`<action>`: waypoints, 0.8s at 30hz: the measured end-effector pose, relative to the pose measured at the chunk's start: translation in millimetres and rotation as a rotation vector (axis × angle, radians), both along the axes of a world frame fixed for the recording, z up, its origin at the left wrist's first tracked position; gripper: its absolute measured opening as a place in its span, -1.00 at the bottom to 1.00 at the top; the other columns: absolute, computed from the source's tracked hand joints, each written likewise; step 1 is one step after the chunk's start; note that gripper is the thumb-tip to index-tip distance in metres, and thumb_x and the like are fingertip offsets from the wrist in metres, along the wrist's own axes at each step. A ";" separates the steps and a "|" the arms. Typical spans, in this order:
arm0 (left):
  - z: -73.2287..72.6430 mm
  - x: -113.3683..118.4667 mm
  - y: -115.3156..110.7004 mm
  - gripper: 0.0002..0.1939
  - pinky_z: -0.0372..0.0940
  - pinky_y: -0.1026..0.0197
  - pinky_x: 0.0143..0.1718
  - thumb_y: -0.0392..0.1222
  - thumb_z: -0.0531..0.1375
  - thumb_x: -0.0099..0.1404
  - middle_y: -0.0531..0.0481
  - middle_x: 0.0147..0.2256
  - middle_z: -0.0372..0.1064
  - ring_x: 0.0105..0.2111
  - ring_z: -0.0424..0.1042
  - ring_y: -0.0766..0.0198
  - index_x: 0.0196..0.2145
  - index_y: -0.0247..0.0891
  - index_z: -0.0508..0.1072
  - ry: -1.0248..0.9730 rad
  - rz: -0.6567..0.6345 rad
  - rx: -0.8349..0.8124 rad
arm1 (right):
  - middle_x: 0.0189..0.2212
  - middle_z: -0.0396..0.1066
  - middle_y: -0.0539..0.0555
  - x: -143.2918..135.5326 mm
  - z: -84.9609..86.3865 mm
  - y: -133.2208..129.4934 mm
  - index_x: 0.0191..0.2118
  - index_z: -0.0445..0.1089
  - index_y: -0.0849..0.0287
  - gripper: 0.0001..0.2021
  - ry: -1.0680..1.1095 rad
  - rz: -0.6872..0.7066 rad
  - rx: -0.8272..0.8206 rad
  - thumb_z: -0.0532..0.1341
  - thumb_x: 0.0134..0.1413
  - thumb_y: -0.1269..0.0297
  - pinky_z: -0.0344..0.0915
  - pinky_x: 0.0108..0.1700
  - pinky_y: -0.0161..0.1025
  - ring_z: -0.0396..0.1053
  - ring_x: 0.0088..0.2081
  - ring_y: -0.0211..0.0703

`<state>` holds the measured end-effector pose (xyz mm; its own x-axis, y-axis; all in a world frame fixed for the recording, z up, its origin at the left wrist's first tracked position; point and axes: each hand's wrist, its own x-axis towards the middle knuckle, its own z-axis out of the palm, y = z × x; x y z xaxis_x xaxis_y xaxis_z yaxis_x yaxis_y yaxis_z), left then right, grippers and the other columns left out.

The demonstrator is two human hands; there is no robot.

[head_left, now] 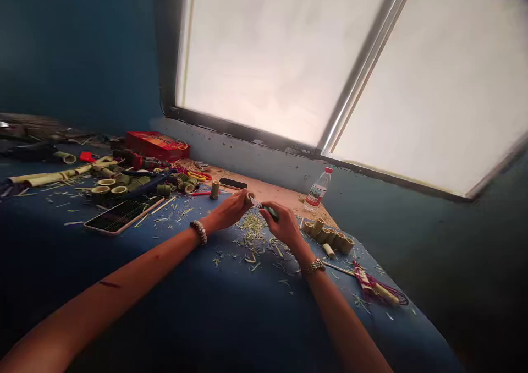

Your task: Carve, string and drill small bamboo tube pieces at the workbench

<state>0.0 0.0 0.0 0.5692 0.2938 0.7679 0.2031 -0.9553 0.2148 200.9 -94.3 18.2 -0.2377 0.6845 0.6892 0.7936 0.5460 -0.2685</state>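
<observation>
My left hand (229,210), with a beaded bracelet at the wrist, is closed round a short bamboo piece (249,196) whose open end faces right. My right hand (282,223) grips a knife by its dark green handle (270,212). The knife's blade (256,202) points left and meets the rim of the bamboo piece. Right below both hands lies a heap of thin green-yellow shavings (252,227) on the blue table cover (231,301).
A phone (124,214) and several bamboo rings (106,182) lie left, near a red box (159,145). One bamboo piece (215,190) stands behind my left hand. A water bottle (319,190), several bamboo tubes (330,236) and purple cord (377,285) are on the right.
</observation>
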 end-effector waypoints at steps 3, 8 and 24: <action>-4.3 0.9 -1.6 -0.70 0.28 0.07 -0.22 0.07 -0.09 0.57 -0.09 -0.26 0.33 -0.29 0.35 0.14 -0.16 -0.20 0.19 -0.011 0.016 0.033 | -0.16 0.64 0.15 10.0 -2.0 7.7 -0.02 0.57 0.14 -0.65 0.079 -0.110 -0.019 0.17 0.34 0.04 0.41 -0.10 -0.18 0.60 -0.14 0.06; -5.6 0.5 0.5 -0.69 0.28 0.10 -0.24 0.08 -0.08 0.56 -0.04 -0.31 0.34 -0.33 0.35 0.18 -0.16 -0.20 0.20 -0.010 0.041 -0.037 | -0.16 0.63 0.18 21.0 -1.4 7.8 -0.05 0.58 0.16 -0.62 0.151 -0.149 -0.026 0.17 0.33 -0.01 0.42 -0.09 -0.13 0.59 -0.12 0.11; -3.2 -3.1 -2.8 -0.70 0.24 0.09 -0.23 0.08 -0.08 0.57 -0.08 -0.28 0.35 -0.28 0.35 0.14 -0.19 -0.19 0.19 0.029 0.040 0.021 | -0.12 0.63 0.14 7.6 0.4 3.4 -0.04 0.57 0.10 -0.71 0.030 0.008 -0.026 0.20 0.32 0.08 0.42 -0.05 -0.13 0.59 -0.10 0.07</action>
<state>-3.1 -2.8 -3.2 0.5791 0.3004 0.7578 0.2470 -0.9506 0.1881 208.5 -90.9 18.6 -0.2229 0.7002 0.6783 0.7806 0.5450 -0.3061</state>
